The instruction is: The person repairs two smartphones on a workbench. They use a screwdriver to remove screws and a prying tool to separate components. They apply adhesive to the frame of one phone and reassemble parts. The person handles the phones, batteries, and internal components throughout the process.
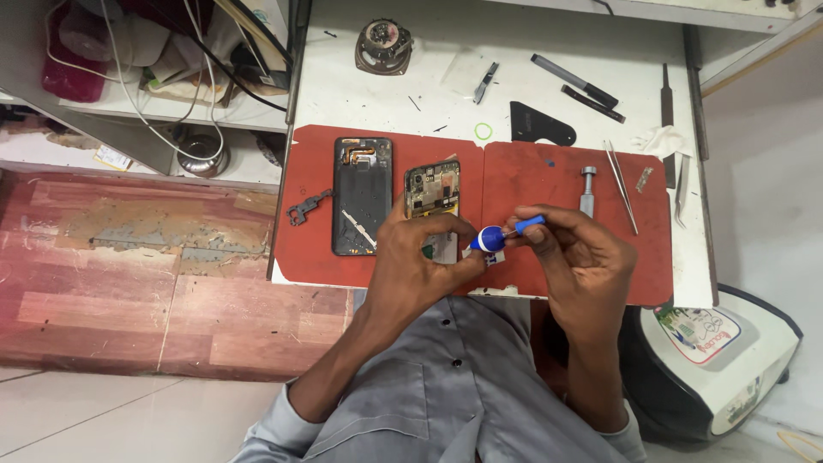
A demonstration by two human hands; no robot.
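Two hands meet over the red mat (549,184): right hand (576,257) pinches a slim blue-handled screwdriver (506,233) lying near-horizontal, rounded cap leftward against left hand (422,261), which curls around it.

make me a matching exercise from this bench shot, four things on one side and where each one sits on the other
Things:
1. blue-handled tool
2. phone back cover
3. round speaker part
4. tweezers

Places:
A. on the white bench top at the far edge, above the red mats
B. lying on the right red mat, right of the metal cylinder
C. between the fingertips of both hands
D. flat on the left red mat, left of the opened phone

Pairs: 1-C, 2-D, 3-A, 4-B
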